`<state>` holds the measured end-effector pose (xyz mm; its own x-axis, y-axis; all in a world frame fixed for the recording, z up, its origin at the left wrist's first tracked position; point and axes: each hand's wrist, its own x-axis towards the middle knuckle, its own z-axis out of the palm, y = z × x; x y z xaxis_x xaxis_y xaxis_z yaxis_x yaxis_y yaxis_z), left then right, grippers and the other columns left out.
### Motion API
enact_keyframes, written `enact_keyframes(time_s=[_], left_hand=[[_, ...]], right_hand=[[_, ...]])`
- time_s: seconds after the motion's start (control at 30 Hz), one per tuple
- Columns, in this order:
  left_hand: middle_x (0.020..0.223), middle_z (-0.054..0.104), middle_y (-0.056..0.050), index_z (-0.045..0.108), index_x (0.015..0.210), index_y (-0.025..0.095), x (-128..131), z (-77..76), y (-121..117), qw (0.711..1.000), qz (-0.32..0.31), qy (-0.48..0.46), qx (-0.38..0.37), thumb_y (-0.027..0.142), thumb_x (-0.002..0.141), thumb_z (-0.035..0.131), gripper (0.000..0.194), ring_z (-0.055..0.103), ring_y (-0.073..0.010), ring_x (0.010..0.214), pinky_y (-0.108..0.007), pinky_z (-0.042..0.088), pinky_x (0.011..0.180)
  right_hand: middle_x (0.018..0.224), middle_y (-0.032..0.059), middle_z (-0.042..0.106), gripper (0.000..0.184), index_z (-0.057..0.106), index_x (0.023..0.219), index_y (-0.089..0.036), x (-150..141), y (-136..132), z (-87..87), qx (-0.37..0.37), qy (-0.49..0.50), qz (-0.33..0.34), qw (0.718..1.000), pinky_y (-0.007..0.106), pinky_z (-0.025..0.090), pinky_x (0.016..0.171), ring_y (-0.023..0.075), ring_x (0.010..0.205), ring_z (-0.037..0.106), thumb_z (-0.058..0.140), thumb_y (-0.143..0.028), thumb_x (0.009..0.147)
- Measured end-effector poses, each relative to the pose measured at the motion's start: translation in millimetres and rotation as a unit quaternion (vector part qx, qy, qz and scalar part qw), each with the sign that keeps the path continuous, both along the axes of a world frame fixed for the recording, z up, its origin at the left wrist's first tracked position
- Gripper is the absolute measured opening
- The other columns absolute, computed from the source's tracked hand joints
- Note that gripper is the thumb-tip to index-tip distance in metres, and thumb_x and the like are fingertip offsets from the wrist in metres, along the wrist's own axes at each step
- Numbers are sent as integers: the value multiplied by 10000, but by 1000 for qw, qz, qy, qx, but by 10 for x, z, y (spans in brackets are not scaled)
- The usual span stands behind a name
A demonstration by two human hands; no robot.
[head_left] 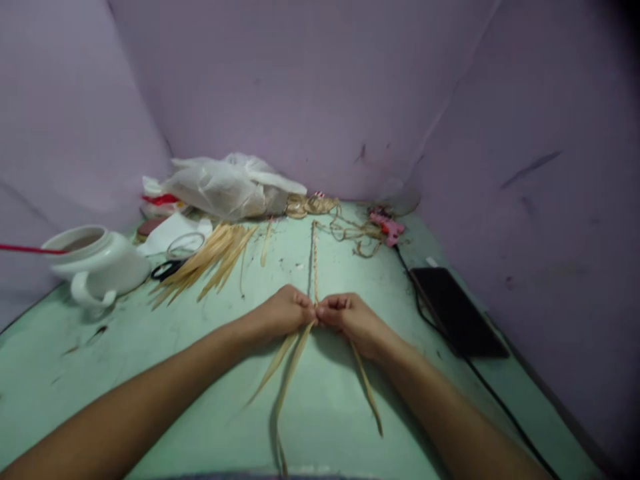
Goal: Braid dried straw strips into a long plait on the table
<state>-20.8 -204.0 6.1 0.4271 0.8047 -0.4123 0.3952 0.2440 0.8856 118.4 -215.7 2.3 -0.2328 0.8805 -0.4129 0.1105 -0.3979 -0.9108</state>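
Note:
A thin braid of straw-coloured strips [315,263] runs from the back of the green table straight down to my hands. My left hand [291,311] pinches the braid's lower end from the left, fingers closed. From the right, my right hand [349,316] pinches at the same spot, its fingertips meeting those of the left. Below the hands hang loose flat strips: two [290,383] trail down under the left hand, and one strip [367,393] comes out beneath the right hand. The exact crossing of the strips is hidden by my fingertips.
A bundle of dry strips [213,260] lies left, beside black-handled scissors [167,269] and a white pot [113,260] with a red stick. Behind are a plastic bag [230,187] and tangled cord [355,233]. Rightward lie a dark phone [457,312] and black cable [493,392].

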Motion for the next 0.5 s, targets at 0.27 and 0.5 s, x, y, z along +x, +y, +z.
enact_keyframes(time_s=[0.27,0.5], left_hand=[[416,290,41,482,478,137,-30,25,-27,970,-56,168,167,253,648,440,210,250,-59,402,-222,181,411],[604,568,-79,625,714,146,88,265,-330,831,-91,418,355,218,715,375,260,526,-170,588,-270,357,551]], right_hand=[[430,-36,502,64,560,528,-120,36,21,-60,16,7,-15,1000,190,221,416,30,384,336,604,-166,532],[418,-38,502,37,528,518,-130,-24,-9,-75,5,6,-33,999,190,197,391,22,349,309,553,-116,541]])
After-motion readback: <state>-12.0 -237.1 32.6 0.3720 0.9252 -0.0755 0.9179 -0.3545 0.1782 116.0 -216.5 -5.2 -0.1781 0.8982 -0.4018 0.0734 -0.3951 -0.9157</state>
